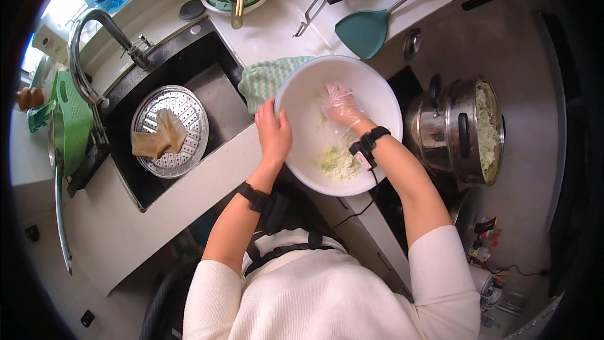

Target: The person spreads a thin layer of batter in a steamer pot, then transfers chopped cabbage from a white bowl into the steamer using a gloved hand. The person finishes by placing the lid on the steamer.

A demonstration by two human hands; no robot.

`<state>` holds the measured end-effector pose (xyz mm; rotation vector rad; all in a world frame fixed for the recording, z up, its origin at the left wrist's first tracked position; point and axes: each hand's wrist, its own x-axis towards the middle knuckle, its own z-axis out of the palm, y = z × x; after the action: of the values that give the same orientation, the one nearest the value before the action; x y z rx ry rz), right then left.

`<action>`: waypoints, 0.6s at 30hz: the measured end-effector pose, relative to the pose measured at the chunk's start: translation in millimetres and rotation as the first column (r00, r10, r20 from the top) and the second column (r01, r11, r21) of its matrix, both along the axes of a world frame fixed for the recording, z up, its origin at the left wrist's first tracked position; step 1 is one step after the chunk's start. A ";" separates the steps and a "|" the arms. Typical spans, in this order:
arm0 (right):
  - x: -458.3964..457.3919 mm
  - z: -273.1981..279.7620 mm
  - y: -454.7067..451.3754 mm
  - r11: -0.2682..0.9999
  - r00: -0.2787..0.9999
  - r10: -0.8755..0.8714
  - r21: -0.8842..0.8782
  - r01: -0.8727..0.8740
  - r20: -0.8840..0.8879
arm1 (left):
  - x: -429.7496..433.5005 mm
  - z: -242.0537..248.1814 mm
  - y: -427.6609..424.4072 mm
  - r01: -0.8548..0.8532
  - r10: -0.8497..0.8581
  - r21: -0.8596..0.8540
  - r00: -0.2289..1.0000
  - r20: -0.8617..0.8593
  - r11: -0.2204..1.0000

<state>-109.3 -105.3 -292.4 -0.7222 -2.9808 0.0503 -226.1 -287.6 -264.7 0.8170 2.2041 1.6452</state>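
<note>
A large white basin [302, 151] stands in front of me, holding a small heap of pale, floury shreds with green bits [339, 163] near its lower side. My left hand [274, 132] is bare and grips the basin's left rim. Inside the basin is my right hand [343, 104], in a clear plastic glove, its fingers against the upper inner wall; whether it holds any of the shreds cannot be told. A green-and-white striped cloth [266, 80] lies against the basin's upper left side.
To the right stands a steel steamer pot [441, 127] with pale green-white food in its top tier. At the left, a perforated steel steamer plate [191, 151] with brown cloth sits in the black sink [217, 89]. A teal spatula [363, 33] lies beyond the basin, near a green colander [75, 127] further left.
</note>
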 end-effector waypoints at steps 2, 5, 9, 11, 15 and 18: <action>-6.3 -2.0 -19.3 0.992 0.992 0.092 -0.099 -0.083 0.091 | -0.7 -0.7 -0.9 0.001 -0.001 -0.014 1.000 0.009 1.000; 9.5 10.0 -66.9 0.861 0.820 0.499 -0.266 -0.433 0.280 | 0.5 -1.0 0.7 0.004 -0.003 -0.028 0.999 0.038 1.000; 38.9 49.5 -83.3 0.723 0.609 0.676 -0.534 -0.439 0.414 | -0.2 0.3 1.0 0.009 -0.008 -0.040 1.000 0.028 0.999; 45.2 68.7 -66.8 0.742 0.634 0.597 -0.638 -0.205 0.491 | -0.7 1.4 2.0 0.011 -0.009 -0.045 1.000 0.024 0.999; 50.6 83.6 -37.9 0.874 0.928 0.243 -0.479 -0.084 0.282 | -0.7 1.3 0.8 0.028 -0.027 -0.067 0.999 0.018 0.997; 54.0 77.9 -38.1 0.977 0.862 0.052 -0.206 0.061 0.504 | 0.5 -2.0 2.7 0.012 -0.008 -0.107 0.999 0.041 0.994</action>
<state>-55.3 -143.4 -214.5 -0.8854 -3.5194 0.2200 -225.5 -284.9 -266.7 0.7586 2.2351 1.5103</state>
